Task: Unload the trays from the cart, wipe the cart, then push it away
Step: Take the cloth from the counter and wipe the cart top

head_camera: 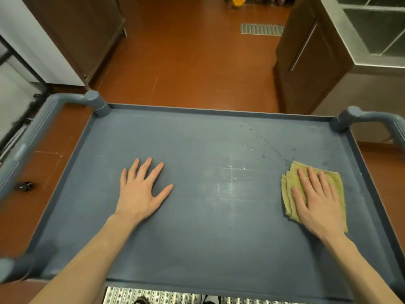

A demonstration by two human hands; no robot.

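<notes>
The grey-blue cart (197,238) fills the lower view; its flat top shelf carries no trays. A folded yellow-green cloth (291,194) lies on the right part of the shelf. My right hand (317,200) presses flat on the cloth, fingers spread and pointing away from me. My left hand (142,189) rests flat on the bare shelf left of centre, fingers apart, holding nothing. Water drops and pale scratches (236,172) mark the shelf between the hands and toward the far right corner.
Cart handles stand at the left (28,137) and right (377,119) ends. Orange-red floor with a metal drain grate (262,29) stretches ahead. Brown cabinets flank the passage at left (83,36) and right (306,62). A steel counter (372,40) is at far right. Perforated metal (157,296) shows below the near edge.
</notes>
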